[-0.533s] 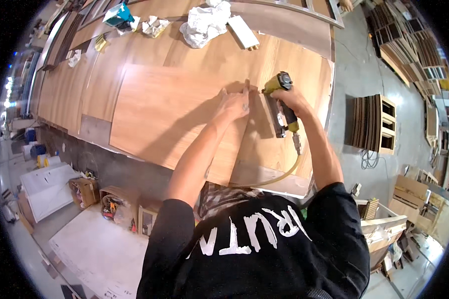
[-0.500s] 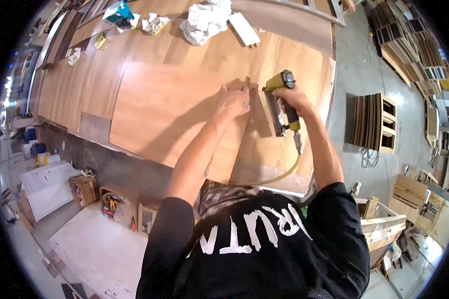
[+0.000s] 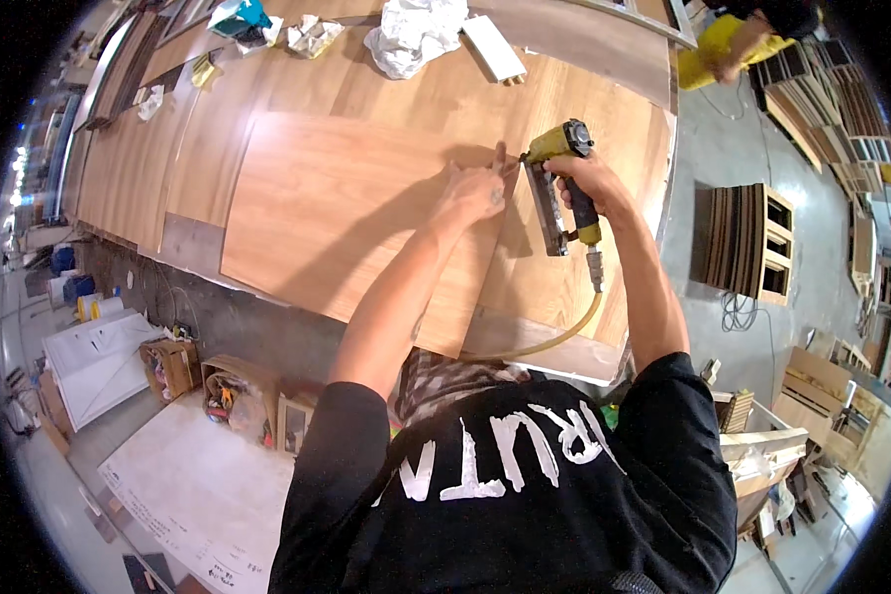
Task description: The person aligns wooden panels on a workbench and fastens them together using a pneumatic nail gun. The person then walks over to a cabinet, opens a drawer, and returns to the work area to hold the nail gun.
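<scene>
Nr wood panel (image 3: pixel 317 188) edge, R hand (image 3: pixel 589 180) holds nail gun (image 3: pixel 582 210), part-hidden by fingers; nose (image 3: pixel 525 158) pts left, long axis twd wearer. L hand (image 3: pixel 475 188) on panel, fingers apart.

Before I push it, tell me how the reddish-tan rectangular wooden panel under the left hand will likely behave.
Lying flat, the panel will probably slide rather than tip. Broad and seemingly thin, it may flex if lifted by a corner. The sheen near its far-left corner hints at slipperiness.
</scene>
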Demonstrator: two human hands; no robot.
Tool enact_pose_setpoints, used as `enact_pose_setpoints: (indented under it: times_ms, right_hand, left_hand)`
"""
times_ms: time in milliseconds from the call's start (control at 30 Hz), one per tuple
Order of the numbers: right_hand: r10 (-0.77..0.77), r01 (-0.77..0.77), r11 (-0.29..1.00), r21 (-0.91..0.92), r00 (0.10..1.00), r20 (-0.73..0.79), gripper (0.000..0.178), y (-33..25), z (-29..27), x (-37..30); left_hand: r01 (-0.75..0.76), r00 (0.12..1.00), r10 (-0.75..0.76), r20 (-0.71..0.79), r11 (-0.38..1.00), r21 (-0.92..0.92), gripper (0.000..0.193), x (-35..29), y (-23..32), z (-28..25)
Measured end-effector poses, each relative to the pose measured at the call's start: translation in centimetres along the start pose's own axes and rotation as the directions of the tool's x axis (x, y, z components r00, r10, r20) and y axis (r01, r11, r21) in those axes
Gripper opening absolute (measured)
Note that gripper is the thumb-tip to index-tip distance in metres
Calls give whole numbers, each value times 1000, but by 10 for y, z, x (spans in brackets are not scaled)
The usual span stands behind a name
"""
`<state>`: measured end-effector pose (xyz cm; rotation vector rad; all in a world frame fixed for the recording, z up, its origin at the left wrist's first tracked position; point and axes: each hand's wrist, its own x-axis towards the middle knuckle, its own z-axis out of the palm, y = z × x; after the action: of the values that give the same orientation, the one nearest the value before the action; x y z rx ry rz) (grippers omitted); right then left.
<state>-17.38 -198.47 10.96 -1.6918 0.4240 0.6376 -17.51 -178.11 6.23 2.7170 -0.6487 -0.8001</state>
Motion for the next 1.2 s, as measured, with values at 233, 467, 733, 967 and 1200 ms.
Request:
enact_pose_setpoints:
  times_ms: [233, 467, 733, 967, 1200]
  right_hand:
    - [21, -21, 1000, 5, 1000, 4, 21, 1, 3, 3]
    - [17, -17, 1000, 6, 1000, -3, 20, 5, 1, 0]
    - [-47, 46, 998, -49, 999, -11, 16, 8, 1, 5]
    - [35, -37, 999, -30, 996, -80, 14, -13, -3, -4]
    - [-244, 152, 912, -381, 948, -204, 28, 44, -4, -1]
  left_hand:
    - [50, 996, -52, 67, 998, 33, 88, 2, 1, -5]
    - [47, 999, -47, 19, 999, -10, 20, -4, 3, -5]
    - [-7, 999, 6, -41, 999, -43, 21, -5, 4, -4]
    - [-22, 996, 12, 91, 993, 112, 62, 2, 14, -23]
    - [-113, 941, 87, -328, 992, -60, 50, -51, -57, 28]
